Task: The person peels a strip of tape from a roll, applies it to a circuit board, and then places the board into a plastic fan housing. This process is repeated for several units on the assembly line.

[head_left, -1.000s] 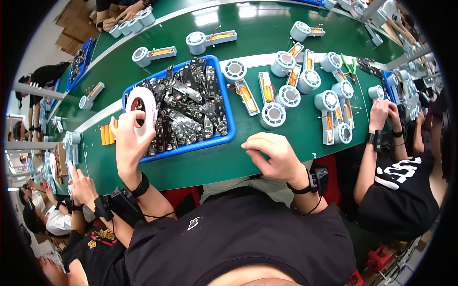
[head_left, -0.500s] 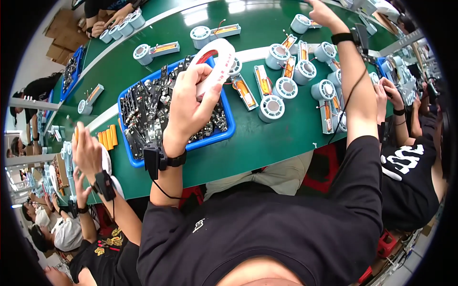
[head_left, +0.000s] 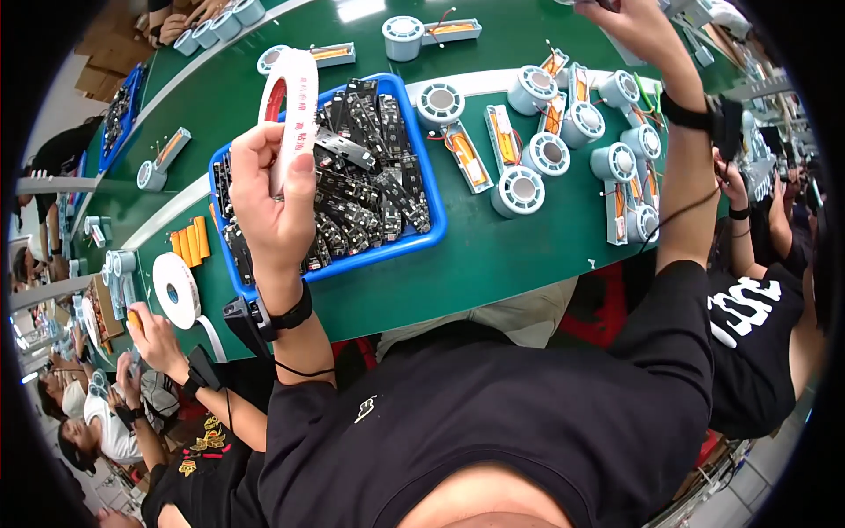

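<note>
Fingers gripping the tape roll [head_left: 304, 106], the left hand [head_left: 275, 211] swings to ten o'clock, fully uncovering a round housing [head_left: 440, 103], while toward one o'clock the right hand [head_left: 641, 33] is too cropped to tell its grip.

Red printed characters [head_left: 301, 110] are borne along the raised white roll [head_left: 305, 70], on the side turned to the camera. Bold white lettering [head_left: 745, 308] is printed across the right-hand co-worker's black shirt [head_left: 753, 374]. A small white mark [head_left: 365, 407] is carried on the wearer's black top [head_left: 493, 414] — its form cannot be made out — and a gold-and-red emblem [head_left: 208, 433] on the left-hand co-worker's shirt [head_left: 207, 488].
</note>
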A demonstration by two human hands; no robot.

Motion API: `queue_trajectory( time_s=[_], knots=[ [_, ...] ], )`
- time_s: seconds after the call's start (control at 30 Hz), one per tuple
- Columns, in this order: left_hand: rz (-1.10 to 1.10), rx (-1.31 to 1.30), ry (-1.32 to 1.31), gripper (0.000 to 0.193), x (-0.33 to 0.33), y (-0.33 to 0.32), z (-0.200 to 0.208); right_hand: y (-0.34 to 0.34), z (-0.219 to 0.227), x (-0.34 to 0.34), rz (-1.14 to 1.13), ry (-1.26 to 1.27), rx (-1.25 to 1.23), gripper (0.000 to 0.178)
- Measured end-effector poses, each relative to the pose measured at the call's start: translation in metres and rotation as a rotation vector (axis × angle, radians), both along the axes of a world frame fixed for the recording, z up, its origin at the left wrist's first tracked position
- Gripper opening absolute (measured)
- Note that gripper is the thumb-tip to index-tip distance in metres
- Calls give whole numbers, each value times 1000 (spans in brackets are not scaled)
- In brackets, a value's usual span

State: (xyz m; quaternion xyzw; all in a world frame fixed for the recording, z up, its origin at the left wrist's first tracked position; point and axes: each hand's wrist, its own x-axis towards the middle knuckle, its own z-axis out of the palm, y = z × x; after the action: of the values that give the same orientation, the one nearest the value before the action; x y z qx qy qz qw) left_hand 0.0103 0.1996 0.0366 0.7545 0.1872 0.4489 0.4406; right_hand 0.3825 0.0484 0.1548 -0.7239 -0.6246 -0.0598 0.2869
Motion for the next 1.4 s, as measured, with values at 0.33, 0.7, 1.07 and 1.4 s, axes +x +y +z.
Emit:
queue_trajectory(
  time_s=[0.33, 0.7, 1.07, 1.4],
  knots=[
    [49, 84, 76, 35, -1, -9, -4, -145, -115, -155, -833, 414, -72, 38],
    [128, 131, 114, 37, -18, 11, -4, -111, -52, -134, -568, -73, -436, 31],
    [31, 278, 87, 50, 14, 2, -13, 57, -44, -171, 577, 168, 31, 37],
    [-44, 12, -37, 48, 22, -13, -10, 39, -86, -198, 305, -45, 194, 42]
  ],
)
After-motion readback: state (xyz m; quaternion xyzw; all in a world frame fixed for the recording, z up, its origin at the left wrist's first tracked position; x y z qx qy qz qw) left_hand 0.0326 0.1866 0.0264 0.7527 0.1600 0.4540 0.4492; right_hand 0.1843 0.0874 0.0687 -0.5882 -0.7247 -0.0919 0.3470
